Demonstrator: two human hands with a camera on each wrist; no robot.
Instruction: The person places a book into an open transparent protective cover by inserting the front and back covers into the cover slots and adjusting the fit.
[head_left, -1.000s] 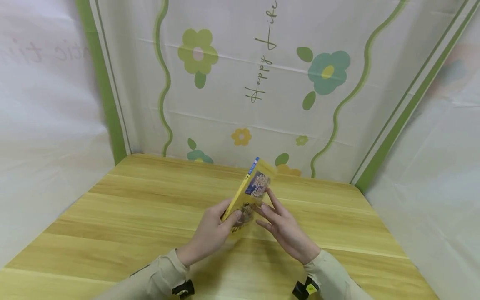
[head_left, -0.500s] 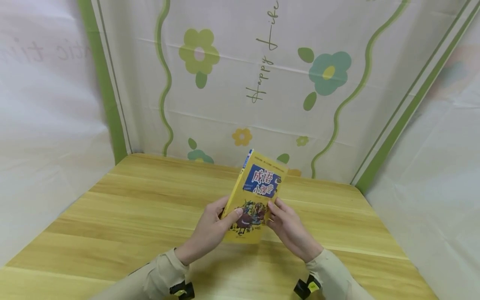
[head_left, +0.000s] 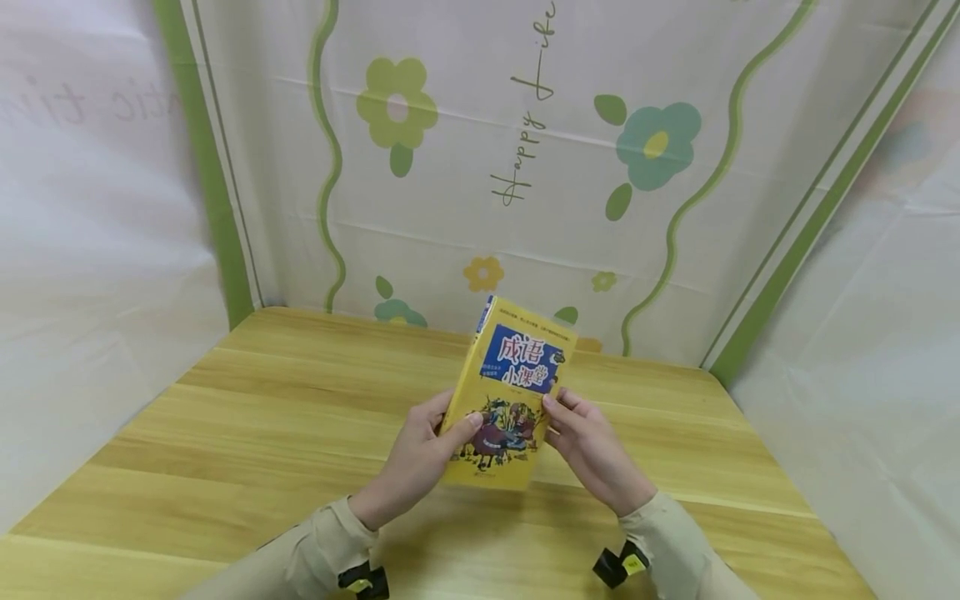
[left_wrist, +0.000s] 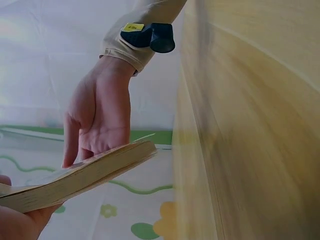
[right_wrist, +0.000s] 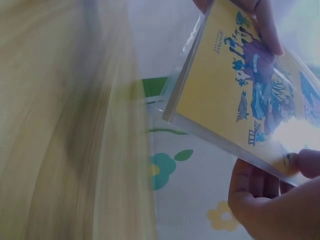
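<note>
Nearest the camera, two beige sleeves reach in from the bottom edge, each with a small black-and-yellow wrist device strapped near the cuff. The left hand [head_left: 416, 454] grips the spine side of a yellow paperback book [head_left: 510, 392], its thumb laid across the front cover and the fingers curled behind. The right hand [head_left: 592, 446] holds the opposite long edge, thumb pinching the cover's margin with the fingers curled behind the back. The book is lifted clear of the wooden table [head_left: 262, 400], held between both hands above its middle, front cover tilted toward the person and its top end leaning away. The cover carries a blue title panel with white Chinese characters and a cartoon drawing below it. In the left wrist view the closed page block [left_wrist: 80, 175] shows edge-on, with the right hand's fingers pressing along it. In the right wrist view the glossy cover catches a glare. Beyond the table hangs a white floral backdrop [head_left: 525, 150] with green wavy stripes and "Happy Life" lettering.
</note>
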